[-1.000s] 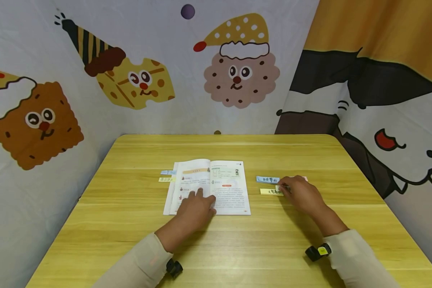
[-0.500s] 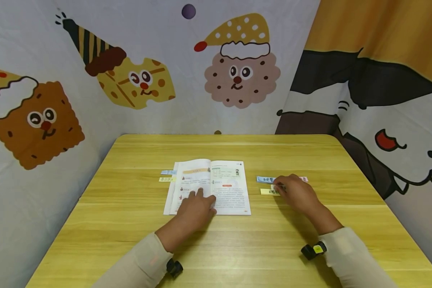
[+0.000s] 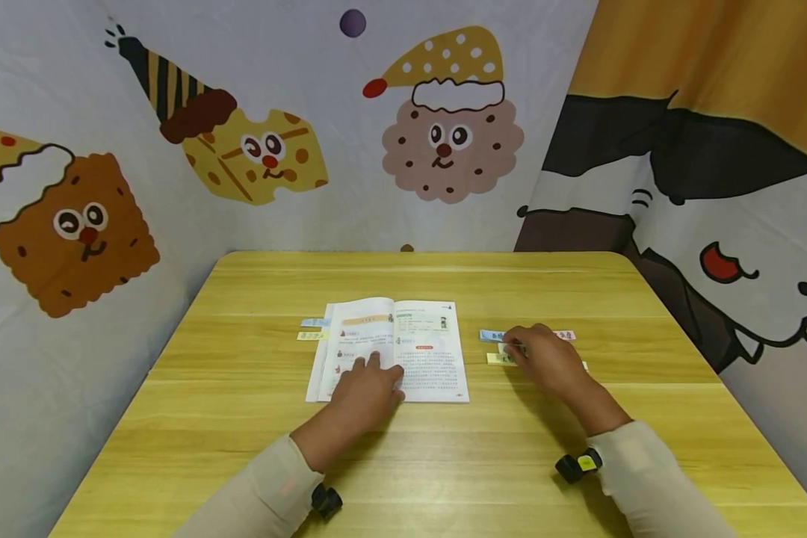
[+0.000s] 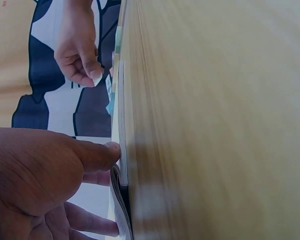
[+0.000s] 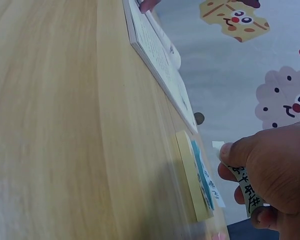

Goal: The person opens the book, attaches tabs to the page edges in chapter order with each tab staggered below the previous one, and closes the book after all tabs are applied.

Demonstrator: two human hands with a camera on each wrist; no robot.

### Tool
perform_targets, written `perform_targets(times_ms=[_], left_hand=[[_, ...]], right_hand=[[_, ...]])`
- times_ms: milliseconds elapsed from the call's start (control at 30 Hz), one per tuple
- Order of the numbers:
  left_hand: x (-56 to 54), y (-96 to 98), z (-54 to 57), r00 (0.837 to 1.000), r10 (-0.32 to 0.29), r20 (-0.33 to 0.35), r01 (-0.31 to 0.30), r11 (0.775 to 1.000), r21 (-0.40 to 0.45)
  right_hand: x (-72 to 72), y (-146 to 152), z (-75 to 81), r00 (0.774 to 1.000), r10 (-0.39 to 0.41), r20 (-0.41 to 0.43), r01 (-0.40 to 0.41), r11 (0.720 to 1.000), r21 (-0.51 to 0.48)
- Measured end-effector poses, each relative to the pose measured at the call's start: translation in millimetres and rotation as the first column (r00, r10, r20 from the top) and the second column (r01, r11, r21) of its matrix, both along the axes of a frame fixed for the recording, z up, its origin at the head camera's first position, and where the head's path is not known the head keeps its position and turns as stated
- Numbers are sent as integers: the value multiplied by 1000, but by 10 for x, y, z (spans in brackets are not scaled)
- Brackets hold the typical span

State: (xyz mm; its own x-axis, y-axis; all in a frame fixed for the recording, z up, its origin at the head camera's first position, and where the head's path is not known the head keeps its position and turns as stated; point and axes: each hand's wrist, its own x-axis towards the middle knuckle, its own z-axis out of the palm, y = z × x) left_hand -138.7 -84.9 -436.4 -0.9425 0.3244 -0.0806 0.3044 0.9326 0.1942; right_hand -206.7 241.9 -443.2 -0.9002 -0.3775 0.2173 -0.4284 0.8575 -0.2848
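Observation:
An open book with printed pages lies on the wooden table. My left hand rests across its pages, fingers straight; in the left wrist view the thumb lies by the book's edge. To the right, my right hand pinches a pale handwritten paper strip between thumb and fingers, above the table. Under and around that hand lie a blue strip, a yellow strip and a pink strip, partly covered by it.
A blue tab and a yellow tab stick out from the book's left side. The wooden table reaches back to a cartoon-printed cloth. A patterned curtain hangs at the right.
My right hand has moved a little to the left with the pale strip, uncovering more of the pink strip. My left hand has stayed on the book.

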Motion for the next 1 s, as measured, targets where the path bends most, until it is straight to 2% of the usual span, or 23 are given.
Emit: perform_targets(times_ms=[1000], left_hand=[[1,-1,-10,1000,4,-4,-4,1000,-13]], right_hand=[[-35,-174,-49,1000,-4,14,4,1000,3]])
